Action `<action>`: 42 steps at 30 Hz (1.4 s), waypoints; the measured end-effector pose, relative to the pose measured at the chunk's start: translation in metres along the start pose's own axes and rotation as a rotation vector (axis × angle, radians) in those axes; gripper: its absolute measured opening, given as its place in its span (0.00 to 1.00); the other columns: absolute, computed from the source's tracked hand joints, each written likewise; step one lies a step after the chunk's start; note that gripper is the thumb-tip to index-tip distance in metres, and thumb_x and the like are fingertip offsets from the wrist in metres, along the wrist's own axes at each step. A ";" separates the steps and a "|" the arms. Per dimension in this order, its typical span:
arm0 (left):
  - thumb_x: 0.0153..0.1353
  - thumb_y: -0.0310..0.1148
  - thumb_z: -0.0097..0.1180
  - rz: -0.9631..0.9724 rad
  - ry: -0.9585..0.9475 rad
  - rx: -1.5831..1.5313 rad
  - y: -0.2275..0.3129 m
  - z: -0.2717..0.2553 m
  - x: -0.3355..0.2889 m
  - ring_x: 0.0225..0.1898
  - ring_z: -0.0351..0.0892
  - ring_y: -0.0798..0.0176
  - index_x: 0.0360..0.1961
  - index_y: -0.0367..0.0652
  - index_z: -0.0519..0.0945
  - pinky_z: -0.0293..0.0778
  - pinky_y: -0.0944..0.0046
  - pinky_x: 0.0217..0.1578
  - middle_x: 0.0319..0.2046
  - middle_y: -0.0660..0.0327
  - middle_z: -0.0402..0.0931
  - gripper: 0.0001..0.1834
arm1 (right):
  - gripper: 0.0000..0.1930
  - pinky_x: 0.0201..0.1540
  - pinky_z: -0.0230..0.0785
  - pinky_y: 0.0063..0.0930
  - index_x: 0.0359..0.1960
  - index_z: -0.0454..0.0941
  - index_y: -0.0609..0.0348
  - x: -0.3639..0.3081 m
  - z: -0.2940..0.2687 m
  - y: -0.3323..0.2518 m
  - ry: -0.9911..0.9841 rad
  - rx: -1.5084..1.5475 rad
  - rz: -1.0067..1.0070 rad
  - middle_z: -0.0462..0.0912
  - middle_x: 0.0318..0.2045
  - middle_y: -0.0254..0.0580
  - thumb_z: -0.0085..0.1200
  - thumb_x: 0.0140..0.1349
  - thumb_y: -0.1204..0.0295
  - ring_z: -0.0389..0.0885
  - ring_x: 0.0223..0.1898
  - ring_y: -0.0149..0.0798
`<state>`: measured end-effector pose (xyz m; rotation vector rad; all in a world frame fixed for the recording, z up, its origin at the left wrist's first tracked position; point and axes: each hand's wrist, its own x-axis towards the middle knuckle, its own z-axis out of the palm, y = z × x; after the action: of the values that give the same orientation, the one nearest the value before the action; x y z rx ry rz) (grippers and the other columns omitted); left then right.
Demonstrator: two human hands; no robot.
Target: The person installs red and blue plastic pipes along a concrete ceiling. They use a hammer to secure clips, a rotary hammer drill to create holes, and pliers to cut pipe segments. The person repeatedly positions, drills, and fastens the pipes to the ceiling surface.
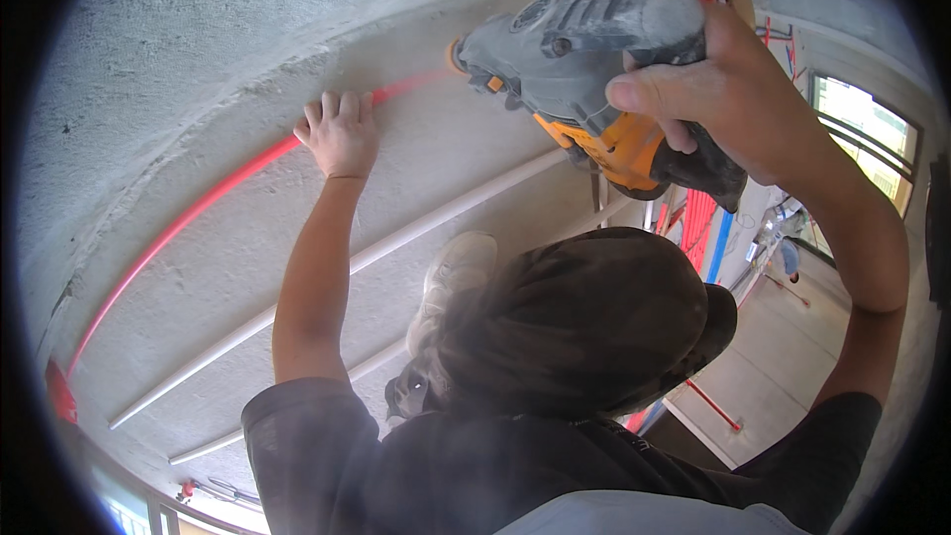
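My right hand (713, 89) grips the rear of a dusty grey and orange rotary hammer drill (584, 59), held high overhead. The drill's nose points left, close to the concrete surface. A red conduit pipe (213, 193) runs in a curve along that surface. My left hand (340, 134) is raised against the pipe with its fingers bent over it, left of the drill. Between that hand and the drill's nose the pipe looks hazy. A drill bit, if there is one, cannot be made out.
White pipes (466, 200) run slantwise across the concrete. A dark cap (584, 322) fills the lower middle, with a pale shoe-like shape (461, 267) beside it. Red and blue pipes (701, 223) bundle at the right, near a window (864, 134). A small figure (789, 258) shows there.
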<state>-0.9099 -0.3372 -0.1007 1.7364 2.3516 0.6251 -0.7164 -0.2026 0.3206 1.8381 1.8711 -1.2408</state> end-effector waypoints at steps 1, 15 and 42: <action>0.70 0.46 0.59 -0.002 0.007 -0.001 0.000 0.000 0.000 0.49 0.73 0.54 0.33 0.52 0.81 0.60 0.45 0.53 0.39 0.68 0.78 0.12 | 0.16 0.25 0.65 0.25 0.40 0.77 0.63 0.002 -0.001 0.001 -0.031 0.041 -0.004 0.77 0.24 0.34 0.72 0.60 0.67 0.70 0.17 0.28; 0.61 0.40 0.61 0.060 0.052 0.028 -0.001 0.002 0.000 0.49 0.73 0.51 0.36 0.54 0.82 0.63 0.42 0.51 0.39 0.66 0.77 0.06 | 0.15 0.23 0.70 0.27 0.34 0.84 0.68 -0.001 0.004 -0.004 -0.024 0.093 -0.007 0.82 0.20 0.43 0.69 0.56 0.65 0.79 0.18 0.31; 0.71 0.62 0.52 0.098 -0.055 0.320 -0.014 -0.005 0.016 0.55 0.75 0.45 0.50 0.47 0.83 0.69 0.37 0.53 0.49 0.58 0.79 0.29 | 0.09 0.26 0.69 0.25 0.39 0.82 0.64 -0.453 0.137 0.420 1.329 0.919 0.484 0.80 0.22 0.36 0.65 0.58 0.74 0.78 0.21 0.29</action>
<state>-0.9287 -0.3267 -0.0998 1.9765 2.4476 0.2169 -0.3061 -0.6802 0.3829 3.9507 0.8725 -0.6795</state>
